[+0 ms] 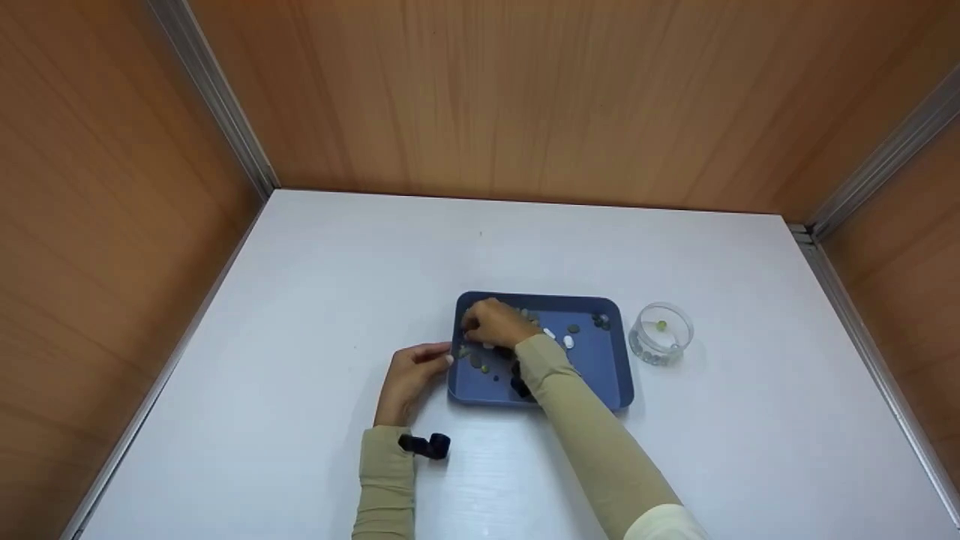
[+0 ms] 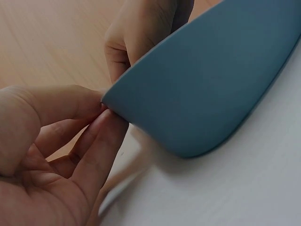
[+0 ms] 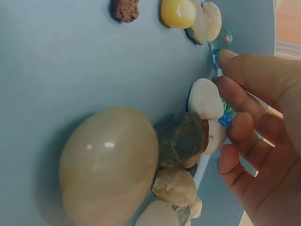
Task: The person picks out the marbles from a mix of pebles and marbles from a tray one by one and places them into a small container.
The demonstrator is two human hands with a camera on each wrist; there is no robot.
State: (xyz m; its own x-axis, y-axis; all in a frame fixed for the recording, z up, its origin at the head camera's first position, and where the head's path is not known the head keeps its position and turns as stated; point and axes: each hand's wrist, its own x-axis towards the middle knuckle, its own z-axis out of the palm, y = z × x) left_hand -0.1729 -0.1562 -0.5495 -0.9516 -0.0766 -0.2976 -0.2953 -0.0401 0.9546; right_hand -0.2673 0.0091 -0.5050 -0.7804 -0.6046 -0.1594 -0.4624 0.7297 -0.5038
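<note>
At the left side of a blue tray (image 1: 601, 375), my left hand (image 1: 409, 379) pinches the rim between thumb and fingers. My right hand (image 1: 496, 322) reaches into the tray's left part. In the right wrist view its thumb tip touches a blue glass bead (image 3: 216, 58) by the tray wall, and the index fingertip is just beside it. A clear marble (image 3: 226, 36) lies next to the thumb. Near the other fingers are a white pebble (image 3: 205, 99), a dark stone (image 3: 178, 139) and a green-and-blue marble (image 3: 226, 112), partly hidden.
A clear round dish (image 1: 660, 354) with a green marble (image 1: 661, 325) inside stands right of the tray. Elsewhere in the tray lie a large smooth stone (image 3: 110, 167), a yellow stone (image 3: 178, 12), a reddish rough stone (image 3: 125, 10) and several pebbles. Wooden panels (image 1: 525, 97) border the white table (image 1: 262, 337).
</note>
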